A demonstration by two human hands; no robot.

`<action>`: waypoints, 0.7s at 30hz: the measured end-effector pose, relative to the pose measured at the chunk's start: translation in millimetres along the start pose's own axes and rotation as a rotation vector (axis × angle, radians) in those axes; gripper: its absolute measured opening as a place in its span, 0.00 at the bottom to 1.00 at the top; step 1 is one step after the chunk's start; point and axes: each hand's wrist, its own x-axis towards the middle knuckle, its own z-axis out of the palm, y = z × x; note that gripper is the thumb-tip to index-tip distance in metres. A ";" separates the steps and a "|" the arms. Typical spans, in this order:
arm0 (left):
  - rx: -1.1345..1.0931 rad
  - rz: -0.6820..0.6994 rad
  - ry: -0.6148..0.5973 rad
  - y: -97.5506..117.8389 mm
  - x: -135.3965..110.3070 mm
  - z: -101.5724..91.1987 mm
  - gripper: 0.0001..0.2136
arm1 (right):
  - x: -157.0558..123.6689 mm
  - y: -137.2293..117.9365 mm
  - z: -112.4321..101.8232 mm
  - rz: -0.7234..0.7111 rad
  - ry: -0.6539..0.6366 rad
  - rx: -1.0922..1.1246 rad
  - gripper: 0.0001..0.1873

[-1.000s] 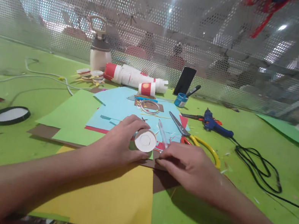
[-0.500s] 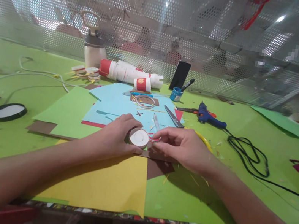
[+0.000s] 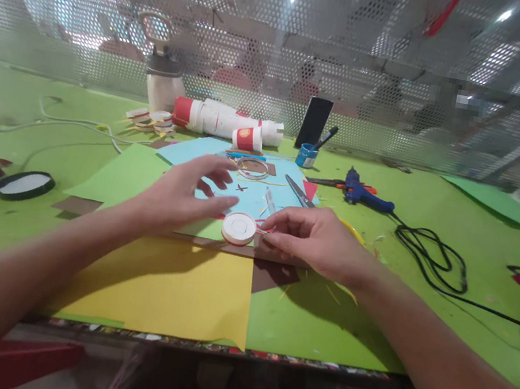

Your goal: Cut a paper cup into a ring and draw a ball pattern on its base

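Note:
A round white cup bottom (image 3: 238,225) with a low rim lies on the stacked paper between my hands. My left hand (image 3: 183,191) hovers just left of it, fingers spread and nothing in them. On the other side, my right hand (image 3: 310,238) pinches a thin red-and-white strip (image 3: 262,226) by its end, close against the cup bottom. I cannot tell whether strip and cup bottom are joined. Behind the hands are a clear-barrelled pen (image 3: 269,200), scissors (image 3: 299,191) and a small dark cross-shaped piece (image 3: 241,188) on light blue paper (image 3: 251,203).
Yellow paper (image 3: 172,293) covers the near edge. A blue glue gun (image 3: 365,194) with a black cord (image 3: 430,258) lies right. Farther back are a paper cup (image 3: 246,138), white cup tubes (image 3: 222,121), a blue jar (image 3: 306,156) and a phone (image 3: 313,123). A black-rimmed disc (image 3: 24,185) lies left.
My left hand has let go of the cup bottom and lifted away up and to the left, its fingers opening. My right hand keeps its pinch on the strip. The view has shifted slightly.

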 end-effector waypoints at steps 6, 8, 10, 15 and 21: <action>0.048 0.055 0.221 -10.9 6.6 1.7 0.09 | -0.2 -0.7 1.8 0.017 -0.029 0.028 0.12; 0.049 0.141 0.179 -13.4 6.8 4.6 0.07 | -0.2 -0.5 2.0 0.004 -0.039 0.017 0.12; 0.047 0.241 0.140 -12.2 5.9 5.1 0.06 | -0.5 -1.5 0.7 -0.008 -0.048 -0.001 0.12; 0.183 0.406 -0.129 13.8 -7.3 1.3 0.05 | -1.3 -5.8 -11.9 -0.070 -0.065 -0.091 0.10; 0.687 0.657 -0.512 55.9 -43.4 23.8 0.10 | -2.5 -7.4 -25.5 -0.105 -0.101 -0.250 0.11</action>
